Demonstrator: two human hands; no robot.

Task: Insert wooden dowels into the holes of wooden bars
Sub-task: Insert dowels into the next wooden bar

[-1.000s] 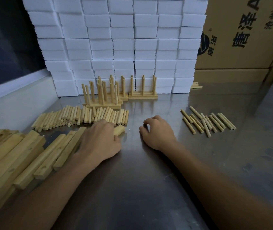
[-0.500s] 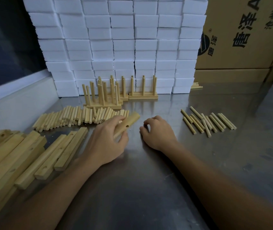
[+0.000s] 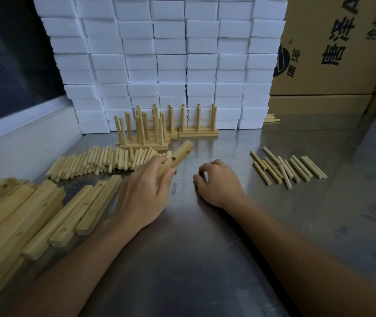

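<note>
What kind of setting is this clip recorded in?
Probably a small workshop or packing area: a stainless steel worktable, stacked white foam blocks, printed brown cardboard cartons, and batches of loose wooden dowels.

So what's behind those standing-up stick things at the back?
A wall of stacked white foam blocks rises right behind the finished dowel racks. Whatever is behind the blocks is hidden.

One drilled bar (image 3: 175,159) tilted up off the table, spare bars (image 3: 45,216) piled left, loose dowels (image 3: 100,160) behind them, more dowels (image 3: 287,168) right.
</note>
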